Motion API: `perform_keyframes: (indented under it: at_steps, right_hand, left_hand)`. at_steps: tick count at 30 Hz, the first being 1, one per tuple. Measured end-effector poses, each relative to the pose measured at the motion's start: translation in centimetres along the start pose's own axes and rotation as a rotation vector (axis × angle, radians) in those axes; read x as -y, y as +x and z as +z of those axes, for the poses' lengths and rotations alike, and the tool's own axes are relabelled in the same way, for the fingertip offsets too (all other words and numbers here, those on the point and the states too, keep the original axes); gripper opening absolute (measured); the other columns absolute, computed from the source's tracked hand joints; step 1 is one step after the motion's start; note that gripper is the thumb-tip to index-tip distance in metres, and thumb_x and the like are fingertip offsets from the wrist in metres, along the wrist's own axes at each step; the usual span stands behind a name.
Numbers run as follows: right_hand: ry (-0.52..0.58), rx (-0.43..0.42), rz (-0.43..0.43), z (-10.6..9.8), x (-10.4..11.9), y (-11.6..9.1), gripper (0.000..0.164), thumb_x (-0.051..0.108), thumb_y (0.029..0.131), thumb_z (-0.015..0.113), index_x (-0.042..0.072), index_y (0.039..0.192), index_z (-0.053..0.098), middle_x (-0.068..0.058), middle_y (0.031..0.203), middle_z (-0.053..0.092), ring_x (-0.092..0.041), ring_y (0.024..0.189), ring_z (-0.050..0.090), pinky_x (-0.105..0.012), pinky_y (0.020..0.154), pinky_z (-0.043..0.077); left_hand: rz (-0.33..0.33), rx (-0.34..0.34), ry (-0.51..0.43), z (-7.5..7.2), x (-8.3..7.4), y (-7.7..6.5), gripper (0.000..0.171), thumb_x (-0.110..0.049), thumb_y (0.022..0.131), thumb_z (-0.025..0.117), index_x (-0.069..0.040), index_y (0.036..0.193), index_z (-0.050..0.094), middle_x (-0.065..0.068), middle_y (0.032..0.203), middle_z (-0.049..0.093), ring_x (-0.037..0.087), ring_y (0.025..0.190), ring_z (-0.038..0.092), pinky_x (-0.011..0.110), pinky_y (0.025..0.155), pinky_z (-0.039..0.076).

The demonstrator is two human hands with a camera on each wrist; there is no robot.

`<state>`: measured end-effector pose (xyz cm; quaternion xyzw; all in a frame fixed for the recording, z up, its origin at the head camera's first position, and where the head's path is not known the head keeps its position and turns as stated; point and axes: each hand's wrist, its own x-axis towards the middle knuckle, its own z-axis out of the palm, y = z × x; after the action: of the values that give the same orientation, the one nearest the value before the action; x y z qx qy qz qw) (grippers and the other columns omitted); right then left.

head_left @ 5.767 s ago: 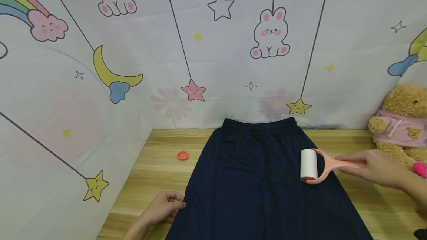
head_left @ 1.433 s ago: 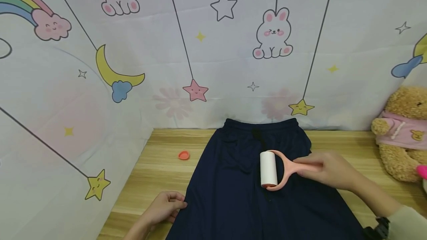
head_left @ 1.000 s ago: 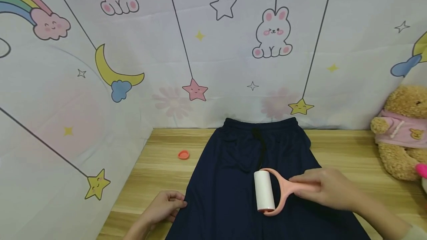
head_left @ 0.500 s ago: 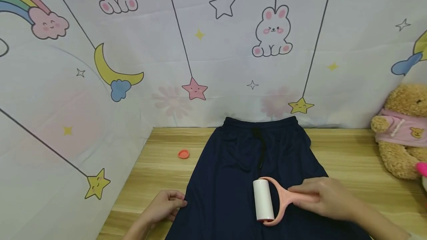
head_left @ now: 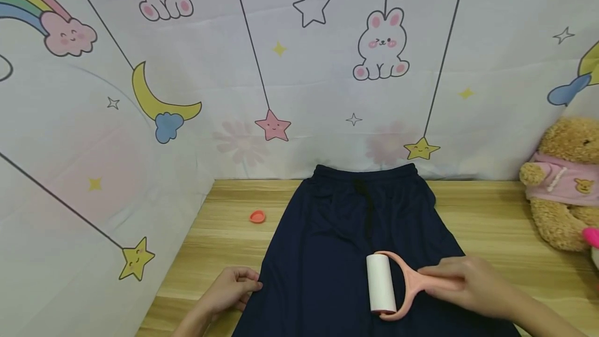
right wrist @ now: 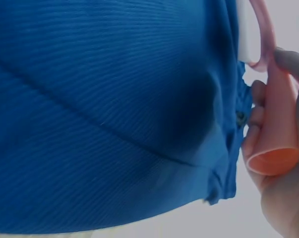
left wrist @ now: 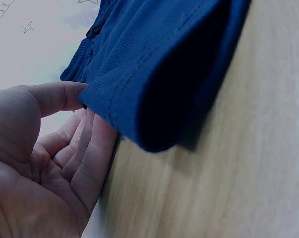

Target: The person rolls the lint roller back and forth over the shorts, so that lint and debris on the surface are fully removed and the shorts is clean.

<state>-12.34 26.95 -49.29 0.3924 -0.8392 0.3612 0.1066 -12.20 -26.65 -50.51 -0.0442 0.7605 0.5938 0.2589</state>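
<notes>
Navy drawstring shorts (head_left: 318, 264) lie flat, waistband toward the back wall. In the left wrist view, an open leg hem of the shorts (left wrist: 124, 106) shows up close. My left hand (head_left: 231, 290) pinches the edge of the shorts between thumb and fingers, at the left side. My right hand (head_left: 472, 282) grips the pink handle of a lint roller (head_left: 381, 283), whose white roll sits over the middle of the shorts below the black drawstring (head_left: 367, 212). The right wrist view has the hollow handle end (right wrist: 274, 161) inside the curled fingers.
A small orange-red cap-like piece (head_left: 257, 217) lies on the wooden table (head_left: 224, 243), left of the shorts. At the right sits a teddy bear (head_left: 561, 186) in a pink top, beside a bright pink item (head_left: 591, 236). A cartoon-printed cloth (head_left: 327, 77) hangs behind.
The right hand has carried the lint roller from the right side of the shorts left to the middle, then toward me, and slightly right just now. The left hand stays in place.
</notes>
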Motion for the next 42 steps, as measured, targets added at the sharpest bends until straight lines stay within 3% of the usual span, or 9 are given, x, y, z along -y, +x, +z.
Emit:
perform_keyframes:
  at_steps: [12, 17, 24, 29, 36, 42]
  right_hand:
    - [0.053, 0.009, 0.117, -0.9, -0.5, -2.4, 0.039, 0.006, 0.083, 0.086, 0.022, 0.118, 0.079, 0.021, 0.086, 0.066, 0.005, 0.066, 0.050, -0.014, 0.055, 0.038]
    - [0.088, 0.041, 0.205, -1.5, -0.7, -3.4, 0.037, 0.006, 0.087, 0.082, 0.020, 0.121, 0.078, 0.017, 0.090, 0.070, 0.001, 0.073, 0.057, -0.019, 0.059, 0.043]
    - [0.167, 0.075, 0.307, -2.2, -1.2, -4.6, 0.034, 0.002, 0.091, 0.077, 0.016, 0.122, 0.078, 0.008, 0.110, 0.077, -0.004, 0.094, 0.069, -0.022, 0.071, 0.055]
    - [0.230, 0.114, 0.358, -3.0, -1.7, -5.6, 0.031, 0.000, 0.095, 0.072, 0.011, 0.124, 0.076, 0.006, 0.111, 0.077, -0.005, 0.093, 0.070, -0.023, 0.070, 0.057]
    - [0.121, 0.150, 0.376, -4.2, -2.2, -6.8, 0.027, 0.005, 0.096, 0.073, 0.014, 0.121, 0.078, 0.013, 0.113, 0.074, 0.000, 0.094, 0.068, -0.024, 0.068, 0.058]
    - [0.003, 0.089, 0.344, -4.9, -2.2, -8.0, 0.028, 0.005, 0.089, 0.080, 0.020, 0.112, 0.081, 0.017, 0.105, 0.074, 0.000, 0.085, 0.068, -0.024, 0.063, 0.056]
  left_hand:
    - [0.001, -0.009, 0.009, 0.0, 0.1, 0.0, 0.019, -0.014, 0.094, 0.072, 0.002, 0.105, 0.070, 0.010, 0.084, 0.076, 0.018, 0.064, 0.072, 0.031, 0.056, 0.059]
    - [0.001, -0.010, 0.008, 0.0, 0.2, 0.1, 0.019, -0.014, 0.093, 0.072, 0.001, 0.105, 0.070, 0.010, 0.083, 0.076, 0.018, 0.065, 0.072, 0.031, 0.056, 0.059]
    - [-0.001, -0.004, 0.007, 0.0, 0.3, 0.0, 0.019, -0.014, 0.094, 0.072, 0.001, 0.105, 0.070, 0.011, 0.085, 0.076, 0.019, 0.066, 0.073, 0.033, 0.057, 0.060]
    - [0.000, -0.006, 0.007, -0.1, 0.3, -0.1, 0.018, -0.013, 0.094, 0.072, 0.002, 0.105, 0.070, 0.011, 0.085, 0.076, 0.019, 0.066, 0.073, 0.033, 0.057, 0.060]
    - [-0.007, -0.012, 0.016, -0.2, 0.4, -0.1, 0.019, -0.014, 0.095, 0.072, 0.002, 0.105, 0.071, 0.011, 0.086, 0.076, 0.020, 0.066, 0.074, 0.033, 0.058, 0.061]
    - [-0.014, -0.017, 0.031, -0.2, 0.6, -0.1, 0.019, -0.015, 0.095, 0.072, 0.001, 0.105, 0.071, 0.010, 0.085, 0.076, 0.020, 0.066, 0.073, 0.034, 0.058, 0.061]
